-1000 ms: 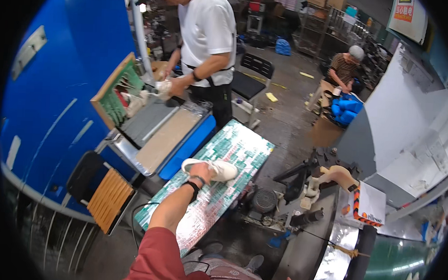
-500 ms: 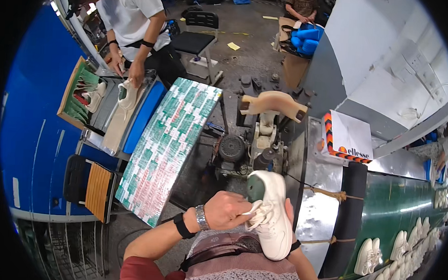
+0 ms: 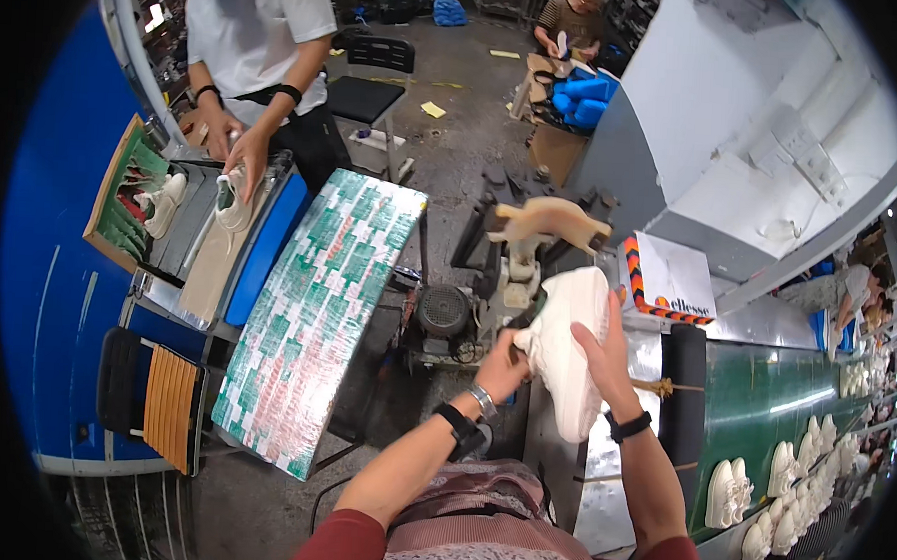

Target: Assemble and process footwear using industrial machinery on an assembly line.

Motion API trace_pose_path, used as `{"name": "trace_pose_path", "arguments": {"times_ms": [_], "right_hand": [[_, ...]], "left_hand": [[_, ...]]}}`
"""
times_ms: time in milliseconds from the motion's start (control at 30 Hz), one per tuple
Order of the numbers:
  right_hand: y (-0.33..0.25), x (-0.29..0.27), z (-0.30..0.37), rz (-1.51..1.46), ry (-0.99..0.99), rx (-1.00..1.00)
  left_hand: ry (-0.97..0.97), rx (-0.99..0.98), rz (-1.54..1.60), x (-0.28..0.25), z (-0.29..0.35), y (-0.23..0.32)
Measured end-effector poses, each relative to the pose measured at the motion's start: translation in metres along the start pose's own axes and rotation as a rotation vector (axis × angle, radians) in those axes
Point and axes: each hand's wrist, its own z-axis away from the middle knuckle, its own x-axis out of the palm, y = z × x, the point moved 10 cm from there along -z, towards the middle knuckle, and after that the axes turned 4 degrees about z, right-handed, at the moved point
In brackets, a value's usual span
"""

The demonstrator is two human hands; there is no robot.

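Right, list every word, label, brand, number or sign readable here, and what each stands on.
White box with the orange-and-black striped edge: one dark printed word beside a small orange mark; legible, but not copied out here.
Green-and-white tabletop: any print in its patches is too small to read.
White shoe in left hand and right hand: no lettering I can make out.

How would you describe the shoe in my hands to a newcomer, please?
Look right of the green-and-white table. There your left hand and right hand hold a white shoe. Unlike the shoes lined up farther right, it is held aloft.
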Motion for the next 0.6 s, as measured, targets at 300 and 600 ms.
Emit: {"name": "trace_pose_path", "arguments": {"times_ms": [300,600], "right_hand": [[-0.050,0.051,-0.033,0.697,-0.048,0.003],[-0.067,0.033,0.020,0.690,0.071,-0.165]], "left_hand": [[-0.151,-0.349,0.453,0.033,0.010,-0.061],[-0.107,-0.231,0.219,0.032,0.019,-0.074]]}}
